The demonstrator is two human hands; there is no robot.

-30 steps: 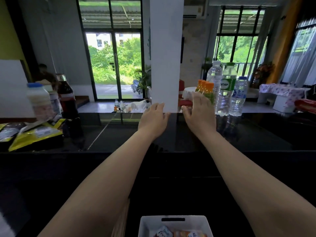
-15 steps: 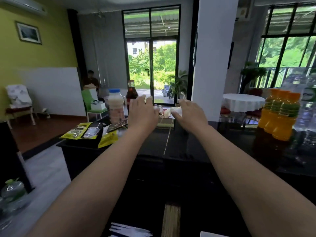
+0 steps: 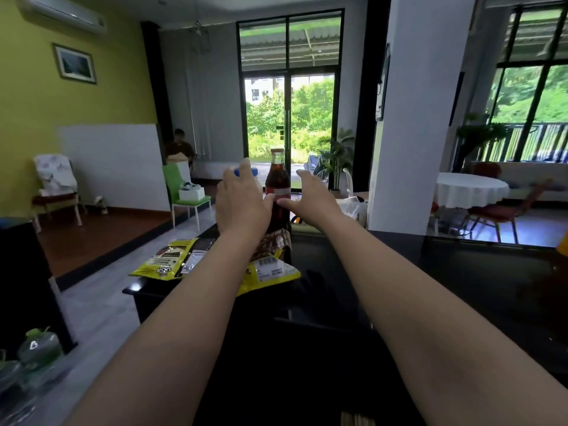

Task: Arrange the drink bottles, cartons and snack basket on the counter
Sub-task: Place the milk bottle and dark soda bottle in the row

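Observation:
A dark glass bottle [image 3: 278, 176] with a red label stands at the far left end of the black counter [image 3: 461, 272]. My left hand [image 3: 242, 201] reaches out just left of it, fingers straight, covering most of a blue-capped bottle [image 3: 253, 171]. My right hand [image 3: 310, 198] is spread on the bottle's right side, its thumb pointing at the label. I cannot tell whether either hand touches the glass. Yellow snack packets [image 3: 172, 262] lie on the counter under my left forearm.
A white pillar [image 3: 408, 118] rises behind the counter on the right. A sliver of an orange bottle [image 3: 564, 247] shows at the right edge. Plastic bottles [image 3: 33, 348] sit low at the bottom left. A person sits far back by a green chair [image 3: 184, 192].
My view swung left from the orange and water bottles to the counter's left end. Both hands travelled left and forward and now flank the dark bottle.

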